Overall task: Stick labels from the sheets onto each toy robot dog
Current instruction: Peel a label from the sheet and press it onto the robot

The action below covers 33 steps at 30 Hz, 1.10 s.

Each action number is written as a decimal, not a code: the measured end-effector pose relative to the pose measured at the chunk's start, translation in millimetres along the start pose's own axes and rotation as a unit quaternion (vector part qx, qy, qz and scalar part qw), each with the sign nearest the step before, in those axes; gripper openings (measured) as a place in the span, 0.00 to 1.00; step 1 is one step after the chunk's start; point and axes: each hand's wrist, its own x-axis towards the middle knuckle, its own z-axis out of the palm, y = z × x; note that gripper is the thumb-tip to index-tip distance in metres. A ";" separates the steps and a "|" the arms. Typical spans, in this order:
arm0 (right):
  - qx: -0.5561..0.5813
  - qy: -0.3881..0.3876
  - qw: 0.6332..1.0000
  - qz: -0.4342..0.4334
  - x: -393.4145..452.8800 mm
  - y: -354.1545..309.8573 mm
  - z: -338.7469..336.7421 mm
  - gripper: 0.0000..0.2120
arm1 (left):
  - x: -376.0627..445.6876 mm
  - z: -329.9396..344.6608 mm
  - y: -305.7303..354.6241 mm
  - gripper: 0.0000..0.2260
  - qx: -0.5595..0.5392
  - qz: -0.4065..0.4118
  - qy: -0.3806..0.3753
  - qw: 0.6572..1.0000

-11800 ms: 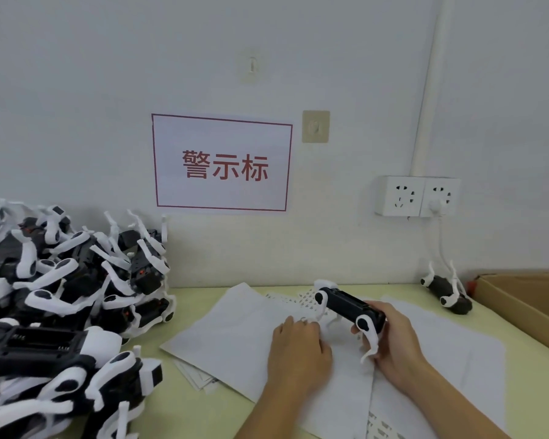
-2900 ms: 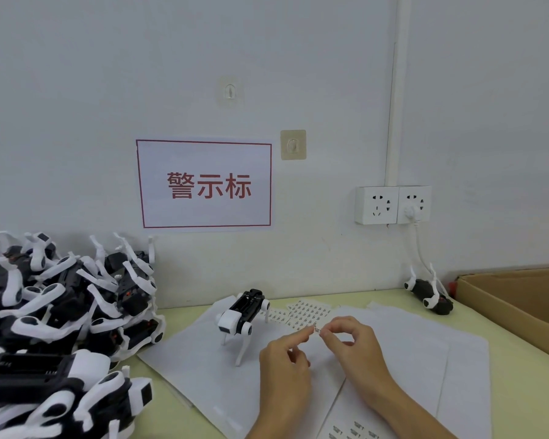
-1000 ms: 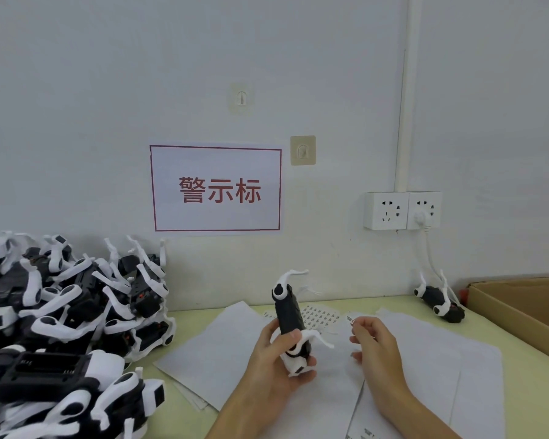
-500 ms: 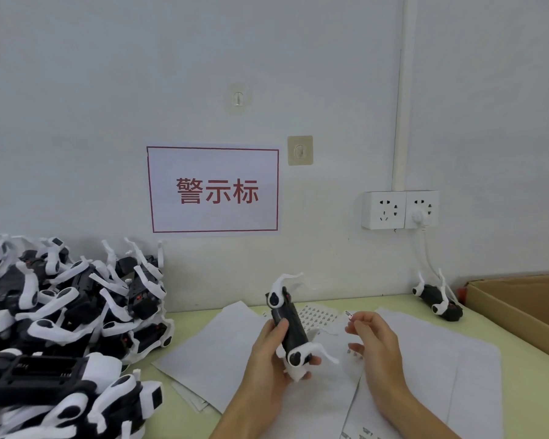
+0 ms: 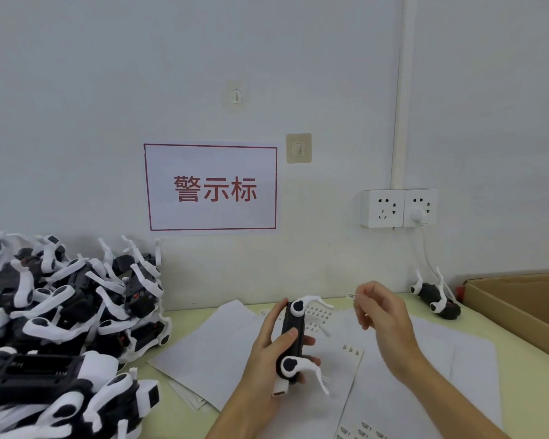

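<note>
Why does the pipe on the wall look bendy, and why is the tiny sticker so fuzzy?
In the head view, the wide-angle lens curves the white wall pipe near the picture's edge; the small white label pinched by the right hand is too tiny and blurred to read; the black-and-white toy robot dog in the left hand looks sharper; the lighting is soft, without glare.

Single head-worn wide-angle view, looking forward and slightly down across table toward white wall. Red-bordered wall sign near frame centre, roughly eye level. Table edge below sign; both forearms enter from bottom, close to lens. No second view.
</note>
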 end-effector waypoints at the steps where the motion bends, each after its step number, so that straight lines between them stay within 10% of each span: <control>1: -0.002 -0.054 0.998 0.010 3.2 -7.8 -3.7 0.09 | 1.1 -1.0 -0.7 0.20 -0.001 -0.002 -0.004 1.000; 8: -0.214 -0.291 0.932 0.027 9.5 -44.4 -3.4 0.10 | 4.4 -1.2 -4.6 0.25 0.004 -0.006 -0.024 1.000; 33: -0.435 -0.289 0.852 -0.028 -1.2 -36.9 19.9 0.15 | 7.2 -4.3 -5.1 0.25 0.042 -0.040 -0.064 0.996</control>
